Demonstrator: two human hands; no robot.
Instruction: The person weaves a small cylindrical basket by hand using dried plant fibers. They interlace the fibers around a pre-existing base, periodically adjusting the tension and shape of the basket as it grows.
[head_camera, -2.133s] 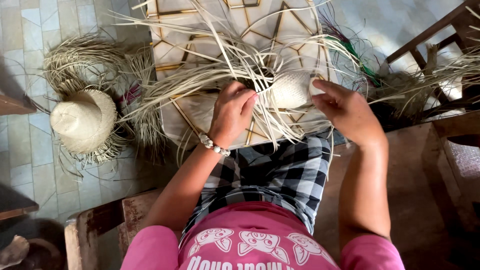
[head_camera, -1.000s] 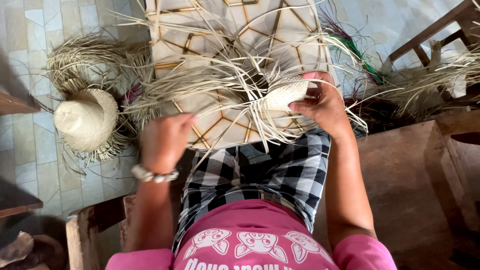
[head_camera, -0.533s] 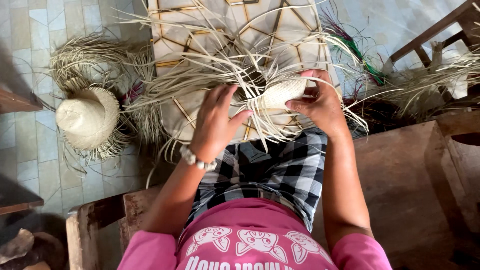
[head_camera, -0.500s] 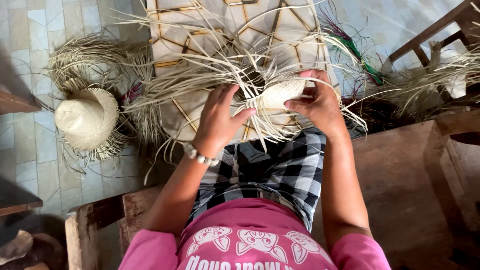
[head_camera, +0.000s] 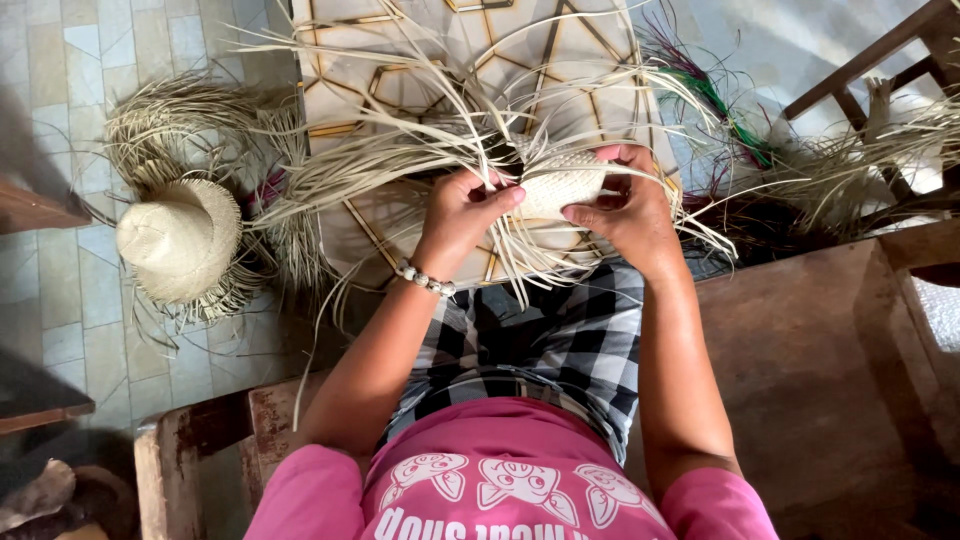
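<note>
A small pale woven straw piece (head_camera: 562, 182), with many long loose strands fanning out from it, is held over my lap. My right hand (head_camera: 622, 207) grips its right side, thumb on top. My left hand (head_camera: 463, 208) pinches strands at its left edge, fingers curled on them. A bead bracelet (head_camera: 424, 280) circles my left wrist. I sit in a pink shirt and checked shorts.
A half-woven straw hat (head_camera: 178, 238) with a frayed brim lies on the tiled floor at left, beside a bundle of loose straw (head_camera: 170, 120). A patterned mat (head_camera: 420, 70) lies ahead. Dyed strands (head_camera: 715, 95), a wooden chair (head_camera: 880, 60) and a wooden bench (head_camera: 820, 350) are at right.
My left hand dropped away to my lap, then came back up to the woven piece and now pinches strands at its left edge. The right hand kept hold throughout.
</note>
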